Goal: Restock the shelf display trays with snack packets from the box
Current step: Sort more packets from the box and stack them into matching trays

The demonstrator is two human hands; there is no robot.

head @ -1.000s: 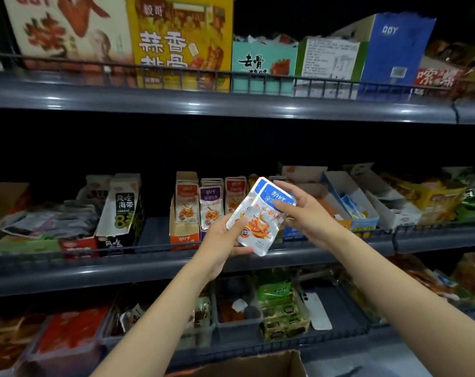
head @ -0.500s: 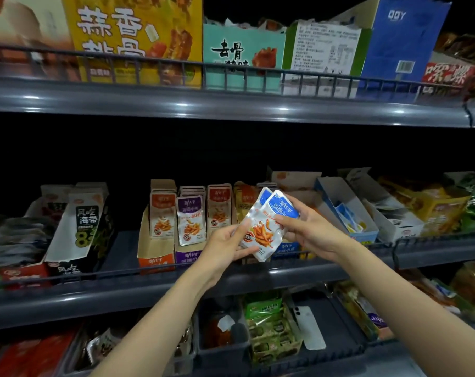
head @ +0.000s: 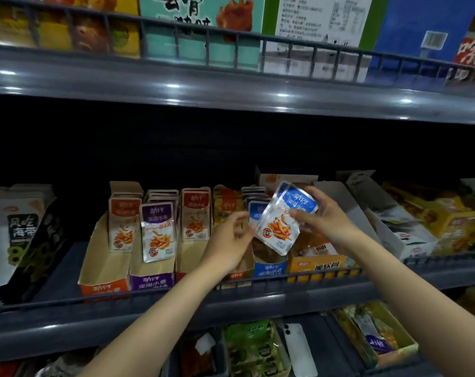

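Left hand released since half a second ago; packets raised over blue tray.
Right hand (head: 323,216) grips blue packets (head: 281,220) above blue tray (head: 270,269) at shelf (head: 258,297) front edge; left hand (head: 228,244) loosely open, just beside them. Purple tray (head: 152,280) stands leftward.

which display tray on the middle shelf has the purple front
The purple-fronted tray, second from the left in the row; its neighbours are orange-fronted, and the one by the hands is blue-fronted.

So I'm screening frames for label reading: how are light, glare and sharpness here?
Head view: dim overall, with the back of the shelf black; glare spots dot the upper shelf edge; the left hand is motion-blurred; the blue-topped packets in the right hand are readable but soft; wide-angle bending curves the shelf lines.
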